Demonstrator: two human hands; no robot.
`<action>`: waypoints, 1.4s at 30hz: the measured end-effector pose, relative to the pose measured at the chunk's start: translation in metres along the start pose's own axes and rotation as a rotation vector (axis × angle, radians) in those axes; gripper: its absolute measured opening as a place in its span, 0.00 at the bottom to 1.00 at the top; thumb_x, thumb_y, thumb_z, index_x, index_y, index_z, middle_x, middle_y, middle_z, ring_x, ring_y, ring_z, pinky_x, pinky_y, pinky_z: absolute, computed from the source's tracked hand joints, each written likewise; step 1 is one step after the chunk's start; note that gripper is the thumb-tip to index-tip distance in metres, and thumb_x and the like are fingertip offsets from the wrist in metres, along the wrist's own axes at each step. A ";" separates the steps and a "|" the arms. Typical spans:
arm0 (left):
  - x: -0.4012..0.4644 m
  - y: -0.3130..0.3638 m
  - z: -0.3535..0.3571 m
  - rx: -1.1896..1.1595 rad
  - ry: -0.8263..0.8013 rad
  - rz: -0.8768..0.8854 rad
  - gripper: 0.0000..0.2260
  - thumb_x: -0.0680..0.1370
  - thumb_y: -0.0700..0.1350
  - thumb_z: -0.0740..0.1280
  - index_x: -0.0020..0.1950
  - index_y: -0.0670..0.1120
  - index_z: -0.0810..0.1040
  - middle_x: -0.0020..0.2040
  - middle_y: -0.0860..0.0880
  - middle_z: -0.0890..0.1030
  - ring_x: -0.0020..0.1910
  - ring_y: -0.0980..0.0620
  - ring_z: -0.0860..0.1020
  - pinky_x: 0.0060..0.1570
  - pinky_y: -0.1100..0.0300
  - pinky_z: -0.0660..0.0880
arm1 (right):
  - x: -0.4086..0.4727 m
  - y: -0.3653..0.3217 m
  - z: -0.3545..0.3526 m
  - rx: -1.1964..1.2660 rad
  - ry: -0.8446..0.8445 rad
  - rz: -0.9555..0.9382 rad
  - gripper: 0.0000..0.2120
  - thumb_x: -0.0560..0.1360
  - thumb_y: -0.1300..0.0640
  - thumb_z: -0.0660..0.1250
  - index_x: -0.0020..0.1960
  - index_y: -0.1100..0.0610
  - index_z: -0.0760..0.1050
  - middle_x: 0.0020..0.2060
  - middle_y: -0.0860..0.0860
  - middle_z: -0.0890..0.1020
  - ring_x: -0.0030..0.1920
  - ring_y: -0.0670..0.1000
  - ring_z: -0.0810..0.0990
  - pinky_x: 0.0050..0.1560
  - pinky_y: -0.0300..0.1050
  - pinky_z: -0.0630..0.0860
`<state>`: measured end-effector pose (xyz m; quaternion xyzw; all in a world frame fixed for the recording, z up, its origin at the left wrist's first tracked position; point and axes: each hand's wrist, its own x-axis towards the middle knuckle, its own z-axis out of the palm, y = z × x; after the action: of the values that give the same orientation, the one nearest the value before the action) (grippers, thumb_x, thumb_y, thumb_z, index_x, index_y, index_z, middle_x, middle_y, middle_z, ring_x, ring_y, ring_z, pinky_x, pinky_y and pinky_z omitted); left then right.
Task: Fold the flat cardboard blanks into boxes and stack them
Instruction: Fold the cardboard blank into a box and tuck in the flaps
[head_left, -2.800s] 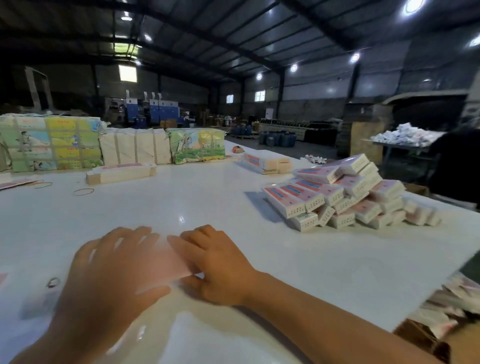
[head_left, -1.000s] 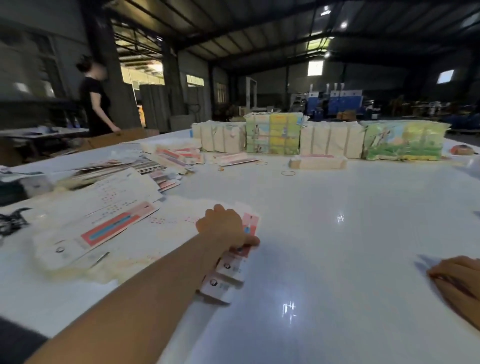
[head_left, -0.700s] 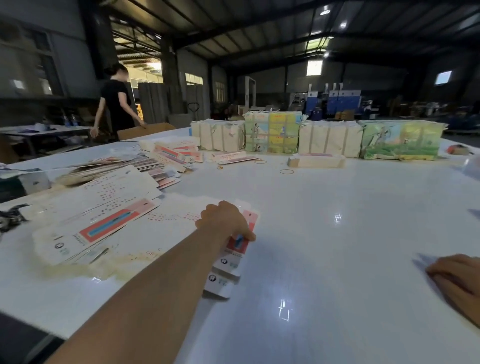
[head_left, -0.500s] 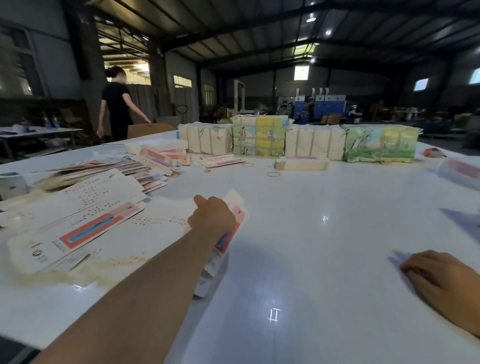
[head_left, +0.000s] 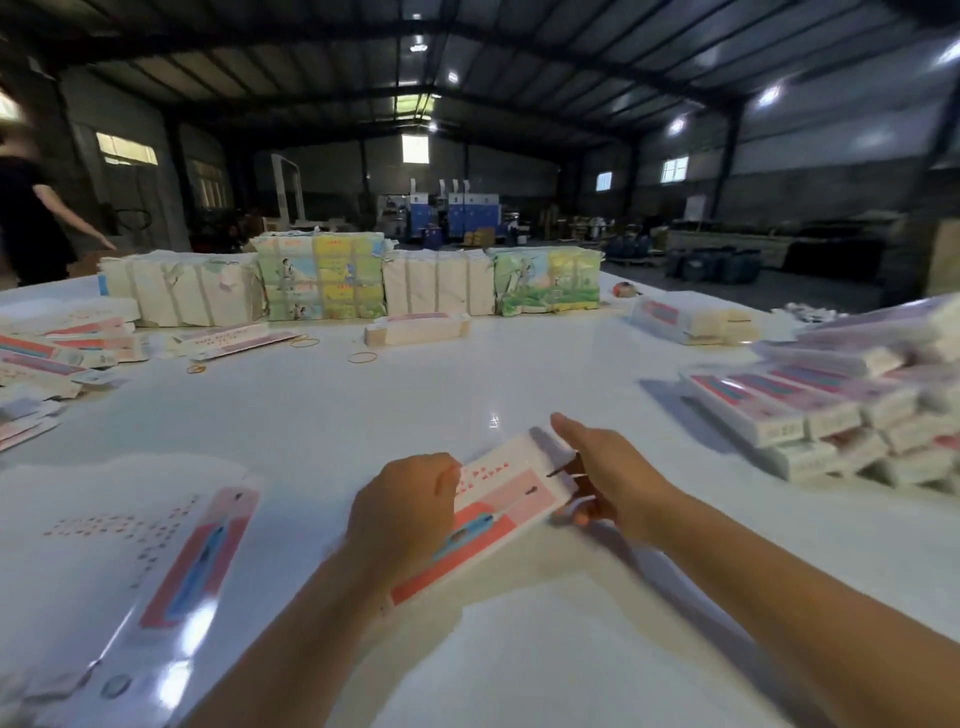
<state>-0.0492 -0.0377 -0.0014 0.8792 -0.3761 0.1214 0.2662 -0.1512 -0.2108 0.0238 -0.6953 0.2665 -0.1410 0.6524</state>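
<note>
A: Eyes on the cardboard blank — white with a pink-and-red panel, held just above the white tabletop, dead centre and close to the person.

B: And the left hand has a grip on its near-left end, fingers curled over the top edge, knuckles toward the camera.

A: The right hand works the far-right end. Thumb points up and away, fingers reach in under and around the edge of the card. They're touching it, but motion blur hides how tightly they close.

B: Off to the right, a pile of finished boxes — long white cartons with red and blue stripes, laid side by side in layers, well apart from the hands.

A: On the left, a large flat sheet lies face up near the table edge, with the same pink strip printed on it. Further back on that side, more loose blanks are fanned out.

B: Across the far edge there's a row of bundled packs, some plain white, some with colourful pictures. One single box sits in front of them, and rubber bands lie nearby.

A: And a person in black stands at the far left, beyond the table.
</note>
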 end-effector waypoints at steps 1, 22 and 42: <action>0.000 -0.003 0.002 -0.015 0.004 0.015 0.16 0.82 0.49 0.52 0.49 0.47 0.78 0.51 0.49 0.81 0.41 0.52 0.77 0.37 0.62 0.72 | -0.002 0.005 0.002 0.073 -0.046 0.008 0.13 0.77 0.50 0.64 0.45 0.60 0.75 0.33 0.59 0.81 0.24 0.55 0.76 0.21 0.38 0.65; -0.002 0.016 -0.015 0.216 0.048 0.272 0.34 0.69 0.65 0.67 0.71 0.58 0.58 0.60 0.58 0.73 0.47 0.58 0.71 0.38 0.66 0.67 | -0.016 0.007 -0.010 0.004 -0.132 -0.374 0.11 0.79 0.67 0.59 0.43 0.63 0.79 0.26 0.58 0.80 0.23 0.53 0.78 0.25 0.42 0.76; -0.014 0.015 -0.036 0.231 -0.011 0.379 0.34 0.63 0.63 0.64 0.66 0.51 0.66 0.54 0.55 0.74 0.44 0.56 0.69 0.41 0.65 0.61 | -0.024 -0.001 -0.023 0.194 -0.453 -0.180 0.10 0.62 0.59 0.73 0.43 0.60 0.85 0.38 0.65 0.80 0.19 0.50 0.72 0.24 0.41 0.75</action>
<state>-0.0696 -0.0179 0.0280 0.8182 -0.5196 0.2066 0.1341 -0.1831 -0.2162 0.0313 -0.6642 0.0360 -0.0639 0.7439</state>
